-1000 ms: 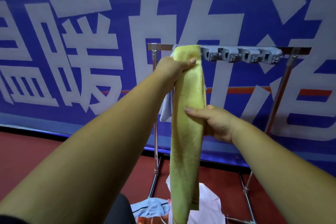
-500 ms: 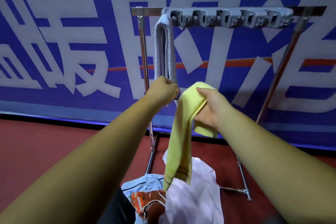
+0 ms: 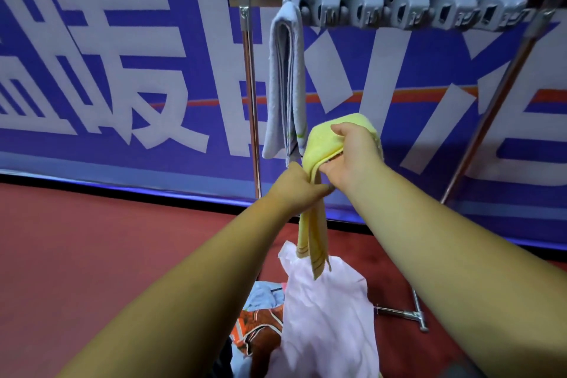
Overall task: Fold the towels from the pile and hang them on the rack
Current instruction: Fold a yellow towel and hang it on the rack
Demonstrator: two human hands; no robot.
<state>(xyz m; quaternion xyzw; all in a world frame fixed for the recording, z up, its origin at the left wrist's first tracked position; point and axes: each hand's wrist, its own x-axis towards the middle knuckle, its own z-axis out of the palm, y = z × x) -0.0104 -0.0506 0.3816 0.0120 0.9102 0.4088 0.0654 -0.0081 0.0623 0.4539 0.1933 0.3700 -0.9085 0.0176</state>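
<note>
On your far left, the blue banner (image 3: pixel 92 77) with its big white characters is covering the wall, and the red floor (image 3: pixel 92 239) is running beneath it. Moving right, the rack (image 3: pixel 249 70) is standing before the banner, and a folded grey towel (image 3: pixel 283 77) is hanging over the left end of its top bar. Just below that towel, your left hand (image 3: pixel 294 190) is gripping the yellow towel (image 3: pixel 313 233) in a fist, with the striped ends dangling under it. Your right hand (image 3: pixel 352 156), close beside the left, is pinching the doubled upper part of the same towel. The yellow towel is hanging in the air, below the bar and above the pile (image 3: pixel 325 316) of cloths on the floor. Farther right, a row of grey clips (image 3: pixel 399 14) is sitting along the bar.
</note>
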